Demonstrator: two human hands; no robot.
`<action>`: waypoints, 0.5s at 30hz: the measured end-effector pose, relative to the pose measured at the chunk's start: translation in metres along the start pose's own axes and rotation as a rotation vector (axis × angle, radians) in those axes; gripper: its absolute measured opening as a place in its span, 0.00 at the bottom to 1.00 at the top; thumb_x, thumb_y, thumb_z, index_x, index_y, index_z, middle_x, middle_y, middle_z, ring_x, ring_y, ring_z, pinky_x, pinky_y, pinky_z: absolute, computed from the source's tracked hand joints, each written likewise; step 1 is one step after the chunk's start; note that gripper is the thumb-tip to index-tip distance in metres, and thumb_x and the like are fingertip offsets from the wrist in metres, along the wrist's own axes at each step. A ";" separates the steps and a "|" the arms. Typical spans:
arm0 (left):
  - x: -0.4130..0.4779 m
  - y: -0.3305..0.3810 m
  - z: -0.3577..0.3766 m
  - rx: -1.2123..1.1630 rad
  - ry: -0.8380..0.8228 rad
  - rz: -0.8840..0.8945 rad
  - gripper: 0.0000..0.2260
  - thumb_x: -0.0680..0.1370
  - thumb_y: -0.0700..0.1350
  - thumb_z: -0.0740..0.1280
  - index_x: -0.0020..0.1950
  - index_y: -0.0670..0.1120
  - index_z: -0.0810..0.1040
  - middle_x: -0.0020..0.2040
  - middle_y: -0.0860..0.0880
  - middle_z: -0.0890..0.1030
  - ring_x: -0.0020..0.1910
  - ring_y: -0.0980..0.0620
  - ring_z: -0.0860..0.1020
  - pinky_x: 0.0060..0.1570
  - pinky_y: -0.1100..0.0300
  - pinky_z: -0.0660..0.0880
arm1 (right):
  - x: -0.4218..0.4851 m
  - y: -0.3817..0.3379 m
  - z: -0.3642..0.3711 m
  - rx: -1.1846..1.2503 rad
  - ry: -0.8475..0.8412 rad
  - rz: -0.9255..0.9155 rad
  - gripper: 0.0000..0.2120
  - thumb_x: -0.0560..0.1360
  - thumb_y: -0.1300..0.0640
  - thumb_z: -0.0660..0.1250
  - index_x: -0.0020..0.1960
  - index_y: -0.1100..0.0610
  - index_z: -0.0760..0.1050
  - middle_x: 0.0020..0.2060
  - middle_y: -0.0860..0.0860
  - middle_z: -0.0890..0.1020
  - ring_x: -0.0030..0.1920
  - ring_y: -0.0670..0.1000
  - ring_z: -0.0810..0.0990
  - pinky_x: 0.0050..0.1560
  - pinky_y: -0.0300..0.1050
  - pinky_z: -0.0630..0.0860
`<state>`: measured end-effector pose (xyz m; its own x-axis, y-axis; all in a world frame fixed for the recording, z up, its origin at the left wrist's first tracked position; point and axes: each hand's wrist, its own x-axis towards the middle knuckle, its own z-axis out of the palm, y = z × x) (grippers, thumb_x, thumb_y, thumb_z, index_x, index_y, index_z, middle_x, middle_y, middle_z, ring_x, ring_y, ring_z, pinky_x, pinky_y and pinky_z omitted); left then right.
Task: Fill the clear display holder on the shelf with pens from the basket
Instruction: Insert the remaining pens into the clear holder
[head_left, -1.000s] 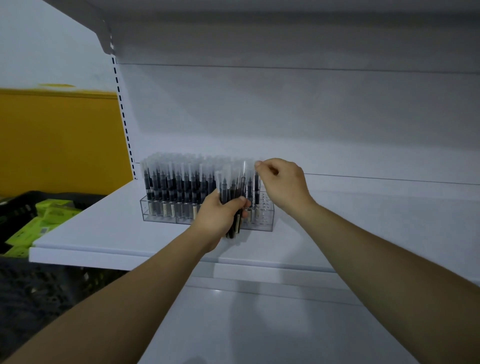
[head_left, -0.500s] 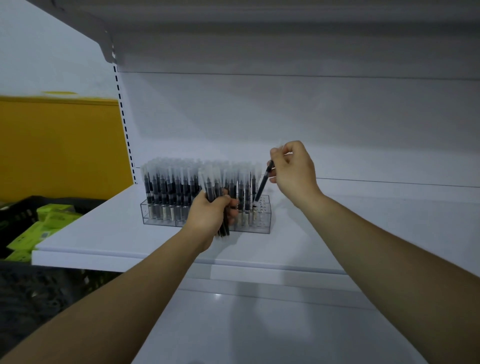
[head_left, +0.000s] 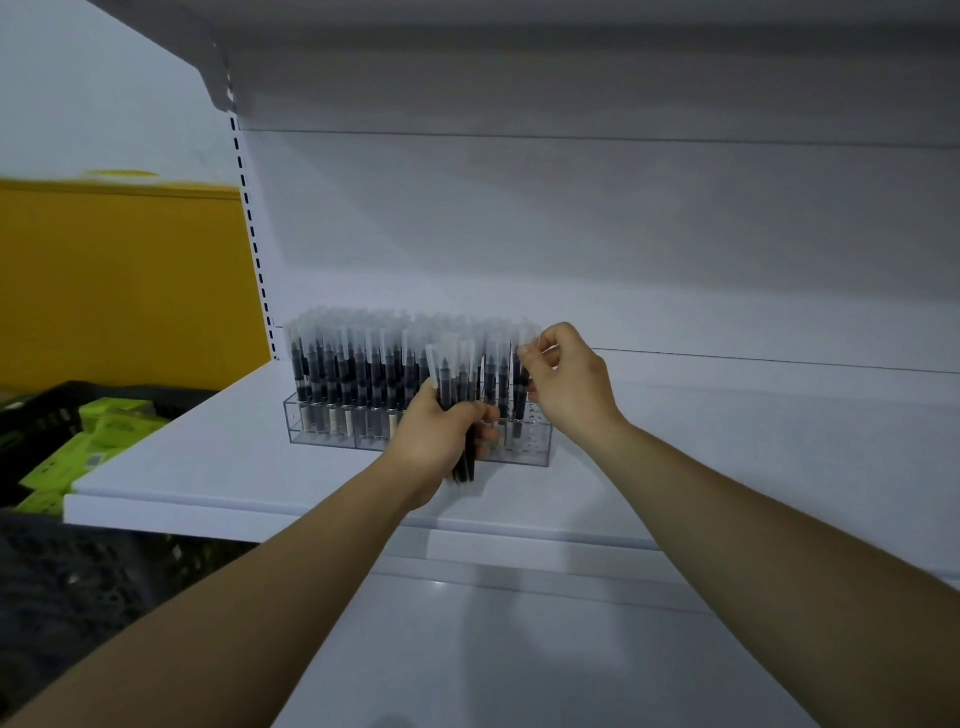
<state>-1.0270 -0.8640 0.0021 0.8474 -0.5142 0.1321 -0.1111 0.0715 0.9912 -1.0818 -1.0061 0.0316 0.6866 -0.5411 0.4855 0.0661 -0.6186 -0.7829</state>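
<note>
Clear acrylic holder sits on the white shelf, nearly packed with capped pens, and only its right end shows open holes. Left hand grips a small bundle just in front. Right hand pinches one pen at that end. A handful left, I'd say. Black basket with green boxes sits low left, yellow wall behind.

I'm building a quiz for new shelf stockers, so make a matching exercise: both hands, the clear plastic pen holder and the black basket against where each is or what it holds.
1 left hand
2 right hand
3 clear plastic display holder
4 black plastic basket

A contains green boxes
B stands on the white shelf
C grips a bundle of black pens
D pinches one capped pen at the holder's right end

Pairs: 1-C, 2-D, 3-B, 4-A
</note>
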 end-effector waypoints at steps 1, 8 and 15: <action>0.001 -0.002 0.000 -0.001 0.005 -0.004 0.11 0.80 0.36 0.62 0.60 0.32 0.70 0.41 0.43 0.81 0.32 0.51 0.78 0.36 0.55 0.78 | 0.000 0.001 0.001 -0.005 0.002 0.006 0.08 0.79 0.52 0.64 0.48 0.56 0.70 0.38 0.51 0.78 0.41 0.58 0.80 0.46 0.59 0.79; 0.003 -0.006 0.000 -0.063 0.006 -0.008 0.08 0.80 0.37 0.64 0.58 0.36 0.72 0.42 0.42 0.79 0.33 0.52 0.80 0.36 0.56 0.78 | 0.004 0.005 0.004 -0.123 -0.087 0.058 0.11 0.79 0.48 0.63 0.46 0.55 0.69 0.40 0.53 0.79 0.42 0.56 0.81 0.41 0.47 0.76; 0.001 -0.001 0.004 -0.102 -0.026 0.015 0.03 0.79 0.37 0.66 0.50 0.43 0.73 0.42 0.43 0.79 0.35 0.50 0.80 0.39 0.53 0.79 | 0.002 0.000 -0.009 -0.107 0.046 -0.008 0.13 0.77 0.48 0.65 0.55 0.56 0.73 0.46 0.50 0.76 0.46 0.48 0.75 0.45 0.40 0.69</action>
<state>-1.0285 -0.8682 0.0009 0.8322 -0.5344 0.1479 -0.0690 0.1648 0.9839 -1.0867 -1.0126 0.0358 0.6526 -0.5599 0.5106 -0.0079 -0.6788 -0.7343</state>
